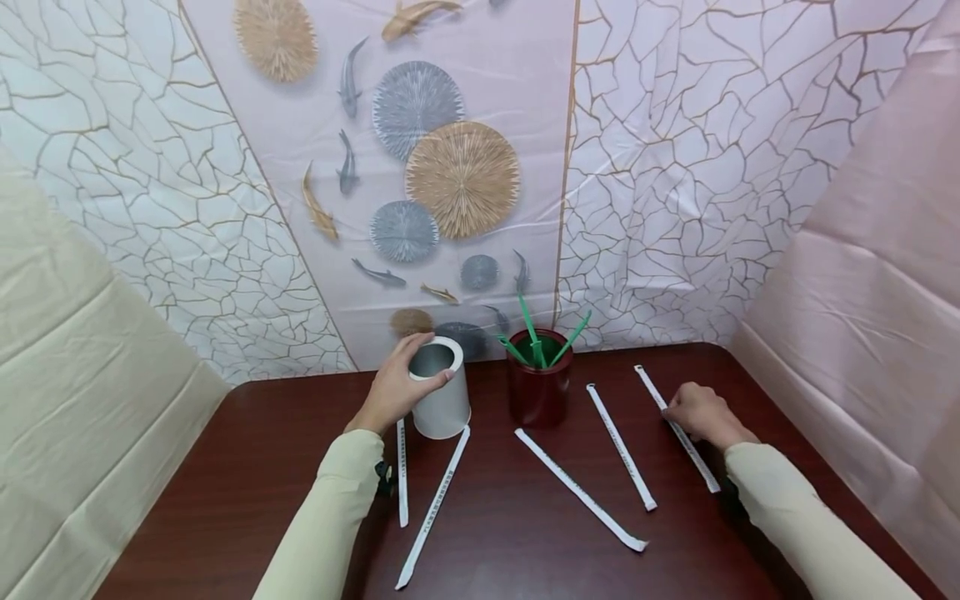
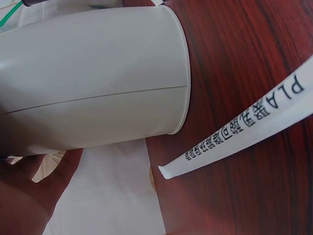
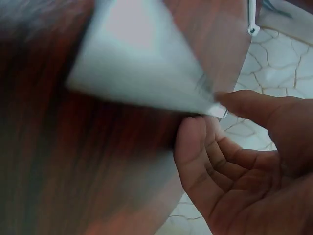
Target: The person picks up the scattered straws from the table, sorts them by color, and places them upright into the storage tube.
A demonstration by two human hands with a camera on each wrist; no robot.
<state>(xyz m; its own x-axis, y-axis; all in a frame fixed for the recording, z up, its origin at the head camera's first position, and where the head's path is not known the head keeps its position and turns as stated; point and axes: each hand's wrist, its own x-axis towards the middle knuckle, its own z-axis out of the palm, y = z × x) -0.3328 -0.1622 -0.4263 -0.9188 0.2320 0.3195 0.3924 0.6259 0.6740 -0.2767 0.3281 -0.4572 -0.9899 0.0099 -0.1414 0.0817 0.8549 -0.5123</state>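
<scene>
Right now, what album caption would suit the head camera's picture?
Left hand gripping a white container, right hand pinching a slim white packet, at a brown table.

- Head view: bright, soft light; pale glare on the table [image 1: 555,567] near the bottom edge and on creases of the cloth [image 1: 660,192].
- Dark shadow beneath the right sleeve [image 1: 802,512].
- Left wrist view: dimmer; the cup [image 2: 93,63] darkens downward, the left hand [image 2: 29,203] sits in shade.
- Right wrist view: the paper strip [image 3: 132,63] is washed out and heavily blurred; the right hand [image 3: 239,176] looks clearer.
</scene>
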